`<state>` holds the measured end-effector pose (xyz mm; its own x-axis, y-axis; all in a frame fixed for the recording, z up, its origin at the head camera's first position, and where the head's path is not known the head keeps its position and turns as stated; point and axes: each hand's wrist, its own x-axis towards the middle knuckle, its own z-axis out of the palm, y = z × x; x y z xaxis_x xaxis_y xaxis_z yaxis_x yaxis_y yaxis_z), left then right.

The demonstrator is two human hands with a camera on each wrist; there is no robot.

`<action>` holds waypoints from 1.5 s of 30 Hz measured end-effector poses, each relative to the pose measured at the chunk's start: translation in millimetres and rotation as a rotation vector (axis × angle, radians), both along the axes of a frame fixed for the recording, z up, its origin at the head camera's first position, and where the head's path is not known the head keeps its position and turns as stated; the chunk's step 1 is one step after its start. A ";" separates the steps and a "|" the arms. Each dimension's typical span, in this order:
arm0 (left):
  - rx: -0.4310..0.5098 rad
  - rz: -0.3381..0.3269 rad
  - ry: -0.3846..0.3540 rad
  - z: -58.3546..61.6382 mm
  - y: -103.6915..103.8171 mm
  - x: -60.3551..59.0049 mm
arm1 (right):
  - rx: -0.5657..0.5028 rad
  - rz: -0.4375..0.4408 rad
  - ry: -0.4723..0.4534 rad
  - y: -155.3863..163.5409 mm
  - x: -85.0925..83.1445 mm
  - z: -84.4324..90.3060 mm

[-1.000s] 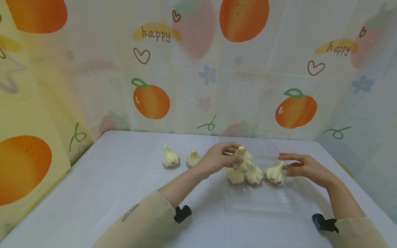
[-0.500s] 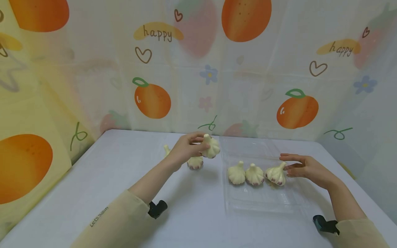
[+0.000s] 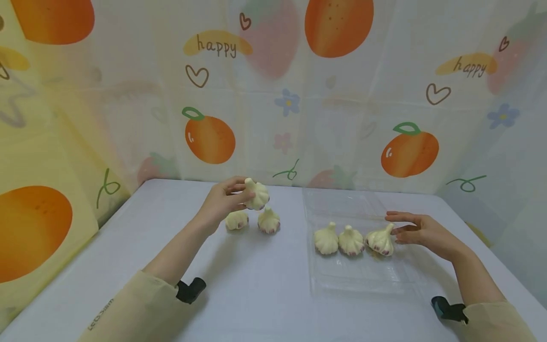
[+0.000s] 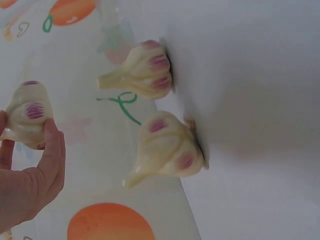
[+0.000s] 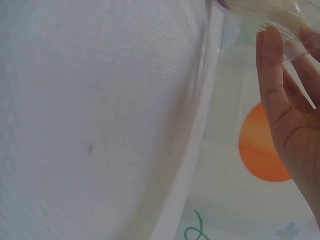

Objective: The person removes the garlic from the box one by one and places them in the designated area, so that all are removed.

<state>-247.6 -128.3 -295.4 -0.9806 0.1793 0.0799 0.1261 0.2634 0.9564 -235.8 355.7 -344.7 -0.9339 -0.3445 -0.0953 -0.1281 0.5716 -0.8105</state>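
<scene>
My left hand (image 3: 222,199) pinches a garlic bulb (image 3: 257,194) between thumb and fingers, holding it above the table. Beneath and just beyond it stand two more bulbs: the left garlic bulb (image 3: 237,221), partly hidden by the hand, and the right garlic bulb (image 3: 269,222). The left wrist view shows the held garlic bulb (image 4: 30,112) apart from both. A clear plastic box (image 3: 354,280) holds three garlic bulbs (image 3: 351,241) in a row. With fairly straight fingers, my right hand (image 3: 427,235) touches the box's right side; the box (image 5: 270,12) shows at its fingertips.
All of this is on a white table (image 3: 265,294). A printed curtain (image 3: 333,109) with oranges and hearts hangs behind the table's back edge. The box's clear walls are hard to make out against the white surface.
My left hand has carried its garlic bulb leftward, from over the box to above the two bulbs on the table. The right hand has stayed at the box.
</scene>
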 end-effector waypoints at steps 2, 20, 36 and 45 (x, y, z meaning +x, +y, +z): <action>0.006 0.016 -0.001 0.4 -6.2 0.1 | -0.004 0.003 0.000 -1.0 0.3 0.4; 0.096 0.113 -0.019 -2.1 -56.6 -5.3 | 0.019 -0.002 -0.001 1.1 -3.8 -4.8; 0.066 0.199 -0.124 -25.7 -100.9 -18.0 | 0.003 -0.005 -0.014 2.3 -3.2 -4.2; -0.009 0.189 -0.201 -41.1 -109.1 -23.1 | 0.020 -0.009 -0.013 3.1 -4.3 -5.3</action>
